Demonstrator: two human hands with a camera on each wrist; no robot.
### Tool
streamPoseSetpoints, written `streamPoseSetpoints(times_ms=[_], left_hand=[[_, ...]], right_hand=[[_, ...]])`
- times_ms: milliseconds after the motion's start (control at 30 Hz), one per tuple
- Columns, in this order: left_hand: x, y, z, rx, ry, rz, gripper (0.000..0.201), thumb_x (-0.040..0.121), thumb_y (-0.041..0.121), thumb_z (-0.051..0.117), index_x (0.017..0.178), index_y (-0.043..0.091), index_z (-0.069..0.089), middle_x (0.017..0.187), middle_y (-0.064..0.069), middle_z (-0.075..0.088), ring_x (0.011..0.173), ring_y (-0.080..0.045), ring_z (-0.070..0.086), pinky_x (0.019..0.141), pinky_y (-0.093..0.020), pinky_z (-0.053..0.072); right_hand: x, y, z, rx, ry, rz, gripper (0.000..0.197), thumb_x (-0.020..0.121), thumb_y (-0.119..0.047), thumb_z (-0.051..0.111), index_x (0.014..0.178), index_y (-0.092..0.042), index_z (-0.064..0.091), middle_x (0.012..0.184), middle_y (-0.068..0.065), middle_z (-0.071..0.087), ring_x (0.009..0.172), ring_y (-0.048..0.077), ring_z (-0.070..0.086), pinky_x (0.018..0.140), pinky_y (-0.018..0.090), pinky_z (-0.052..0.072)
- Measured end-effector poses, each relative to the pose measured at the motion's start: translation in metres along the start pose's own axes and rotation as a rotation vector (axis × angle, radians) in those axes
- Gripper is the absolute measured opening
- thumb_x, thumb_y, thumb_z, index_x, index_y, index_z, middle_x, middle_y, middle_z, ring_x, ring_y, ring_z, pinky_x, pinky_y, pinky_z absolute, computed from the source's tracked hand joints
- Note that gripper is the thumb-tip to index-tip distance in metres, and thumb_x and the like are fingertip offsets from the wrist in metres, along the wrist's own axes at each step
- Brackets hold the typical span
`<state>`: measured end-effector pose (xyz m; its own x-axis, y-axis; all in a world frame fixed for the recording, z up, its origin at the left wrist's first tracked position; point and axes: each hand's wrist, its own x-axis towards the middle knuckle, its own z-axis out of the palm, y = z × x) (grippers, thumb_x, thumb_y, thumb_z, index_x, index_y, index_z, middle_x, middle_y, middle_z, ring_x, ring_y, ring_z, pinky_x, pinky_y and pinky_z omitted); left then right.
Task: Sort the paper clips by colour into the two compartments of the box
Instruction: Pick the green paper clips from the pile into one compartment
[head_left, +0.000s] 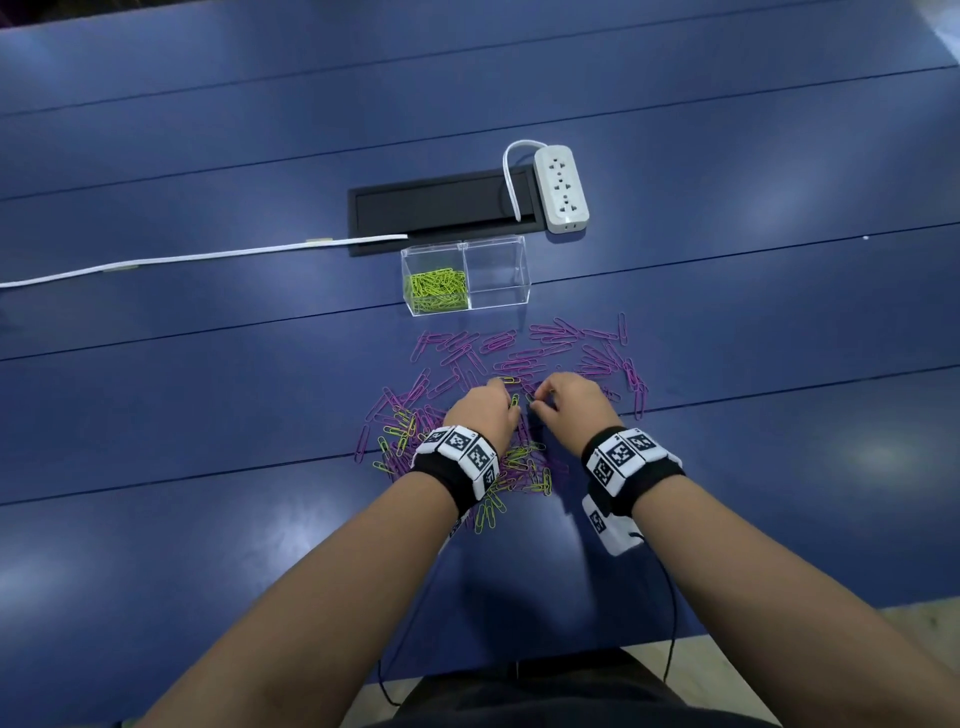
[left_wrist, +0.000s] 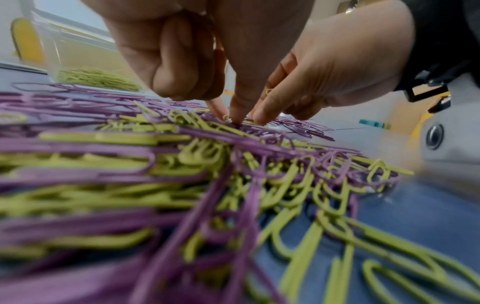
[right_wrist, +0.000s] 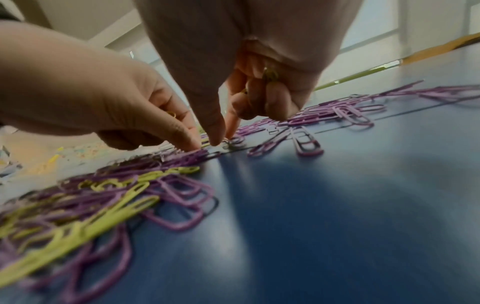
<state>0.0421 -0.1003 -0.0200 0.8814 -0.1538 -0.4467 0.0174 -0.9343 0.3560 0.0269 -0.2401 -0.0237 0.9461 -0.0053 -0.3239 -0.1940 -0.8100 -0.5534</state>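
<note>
**Both hands down in the clip pile, green picking under way**

The left hand (head_left: 480, 410) and right hand (head_left: 574, 402) meet fingertip to fingertip at the centre of the scatter of paper clips. Each has thumb and forefinger reaching down to the tabletop (head_left: 727, 467) while the other fingers are curled round a few green clips already gathered; the wrist views show yellow-green wire tucked in both palms. Whether either pinch has closed on a new clip, I cannot tell.

The purple clips (head_left: 561, 343) lie spread from 10 to 2 o'clock of the hands, mostly in a single layer. The mixed heap of green clips (head_left: 397, 434) and purple sits at 7 to 8 o'clock, under and beside the left wrist. The clear box (head_left: 498, 306) stands at 12 o'clock; its left compartment holds green clips only, and the right compartment looks bare.

These clips are probably light, stiff coated wire, slick on a smooth top and prone to hooking into each other. A fingertip pinch on one rounded end, lifted slowly, should free a clip without dragging neighbours.

The tabletop is glossy dark blue with seams running across. Beyond the box is a black cable tray (head_left: 441, 208), a white power strip (head_left: 563, 187) and a white cable (head_left: 182, 258) leading off toward 9 o'clock.
</note>
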Motion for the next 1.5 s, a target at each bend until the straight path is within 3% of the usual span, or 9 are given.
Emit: streamPoseSetpoints(times_ms=[300, 433, 700, 833, 967, 1067, 1200, 1300, 1500], left_hand=[[0.004, -0.009, -0.009, -0.302, 0.05, -0.078, 0.011, 0.088, 0.024, 0.055, 0.082, 0.014, 0.056, 0.069, 0.003, 0.056, 0.072, -0.022, 0.055, 0.064, -0.028, 0.042], [0.007, -0.012, -0.017, -0.419, 0.108, -0.126, 0.017, 0.093, 0.027, 0.047, 0.082, 0.014, 0.047, 0.068, 0.004, 0.049, 0.068, -0.021, 0.048, 0.064, -0.03, 0.036], [0.022, -0.017, -0.024, -0.674, 0.13, -0.169, 0.008, 0.086, 0.02, 0.049, 0.078, 0.016, 0.05, 0.073, -0.002, 0.066, 0.057, -0.019, 0.051, 0.062, -0.033, 0.046], [0.025, -0.015, -0.024, -0.64, 0.055, -0.08, 0.017, 0.091, 0.013, 0.043, 0.102, 0.02, 0.054, 0.072, 0.002, 0.06, 0.06, -0.017, 0.051, 0.057, -0.028, 0.043], [0.028, -0.014, -0.022, -0.474, 0.015, -0.001, 0.03, 0.094, 0.011, 0.036, 0.098, 0.02, 0.064, 0.069, 0.003, 0.056, 0.051, -0.016, 0.044, 0.049, -0.024, 0.036], [0.03, -0.014, -0.023, -0.359, 0.031, 0.0, 0.024, 0.095, 0.014, 0.038, 0.095, 0.013, 0.062, 0.075, 0.003, 0.056, 0.058, -0.015, 0.049, 0.052, -0.025, 0.036], [0.031, -0.015, -0.021, -0.208, 0.027, 0.058, 0.013, 0.092, 0.02, 0.051, 0.1, 0.012, 0.057, 0.095, -0.001, 0.052, 0.085, -0.021, 0.052, 0.075, -0.031, 0.044], [0.031, -0.016, -0.018, -0.12, -0.001, 0.104, 0.017, 0.092, 0.022, 0.055, 0.106, 0.012, 0.053, 0.102, -0.003, 0.047, 0.088, -0.022, 0.051, 0.081, -0.034, 0.044], [0.031, -0.014, -0.023, -0.074, -0.001, 0.124, 0.008, 0.095, 0.021, 0.052, 0.097, 0.014, 0.054, 0.107, -0.005, 0.053, 0.091, -0.022, 0.052, 0.08, -0.033, 0.041]], right_hand=[[-0.001, -0.009, 0.005, -0.153, -0.061, 0.006, 0.018, 0.091, -0.021, 0.049, 0.099, -0.006, 0.055, 0.106, 0.011, 0.056, 0.096, 0.03, 0.056, 0.083, 0.04, 0.047], [0.002, -0.009, 0.002, -0.118, -0.096, 0.018, 0.016, 0.089, -0.014, 0.046, 0.096, -0.002, 0.052, 0.101, 0.015, 0.055, 0.092, 0.032, 0.054, 0.079, 0.041, 0.045], [0.001, 0.007, -0.023, 0.409, 0.004, 0.245, 0.018, 0.084, -0.017, 0.056, 0.066, -0.015, 0.058, 0.062, 0.002, 0.056, 0.053, 0.017, 0.046, 0.054, 0.025, 0.035], [-0.013, 0.009, -0.025, 0.937, -0.09, 0.36, 0.024, 0.088, 0.003, 0.043, 0.097, -0.007, 0.063, 0.061, 0.006, 0.053, 0.041, 0.01, 0.033, 0.038, 0.017, 0.026], [-0.03, 0.01, -0.027, 0.981, -0.222, 0.388, 0.034, 0.086, 0.004, 0.035, 0.085, -0.008, 0.067, 0.057, 0.001, 0.048, 0.042, 0.009, 0.035, 0.044, 0.019, 0.025], [-0.043, 0.013, -0.024, 0.909, -0.285, 0.378, 0.026, 0.093, -0.008, 0.041, 0.073, -0.011, 0.059, 0.059, 0.003, 0.048, 0.042, 0.011, 0.039, 0.041, 0.02, 0.027], [-0.055, 0.019, -0.016, 0.515, -0.31, 0.309, 0.033, 0.088, -0.035, 0.061, 0.063, -0.016, 0.051, 0.057, 0.001, 0.049, 0.046, 0.012, 0.041, 0.045, 0.021, 0.033], [-0.064, 0.016, -0.013, 0.092, -0.341, 0.18, 0.033, 0.083, -0.035, 0.066, 0.057, -0.019, 0.052, 0.063, 0.001, 0.055, 0.06, 0.015, 0.049, 0.055, 0.023, 0.038], [-0.071, 0.005, 0.003, -0.064, -0.27, 0.175, 0.023, 0.082, -0.032, 0.063, 0.076, -0.01, 0.06, 0.08, 0.009, 0.066, 0.077, 0.027, 0.062, 0.07, 0.035, 0.051]])
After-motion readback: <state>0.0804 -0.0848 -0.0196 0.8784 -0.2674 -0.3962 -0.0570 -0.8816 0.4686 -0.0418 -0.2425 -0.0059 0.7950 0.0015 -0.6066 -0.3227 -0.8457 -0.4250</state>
